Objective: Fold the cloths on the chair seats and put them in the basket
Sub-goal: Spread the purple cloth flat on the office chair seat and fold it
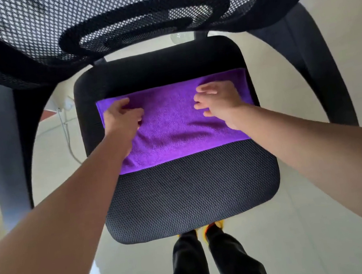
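Note:
A purple cloth (173,124) lies flat as a wide rectangle across the back half of a black mesh chair seat (191,194). My left hand (123,119) rests on the cloth's left part with fingers curled, pinching a bit of fabric near the far left corner. Over the cloth's right part, my right hand (219,100) has its fingers spread and bent, fingertips touching the fabric. No basket is in view.
The chair's mesh backrest (133,14) arches over the far side, with black armrests at left (4,139) and right (320,69). A white cable (67,135) trails on the pale tiled floor at left. My legs (212,261) stand at the seat's front edge.

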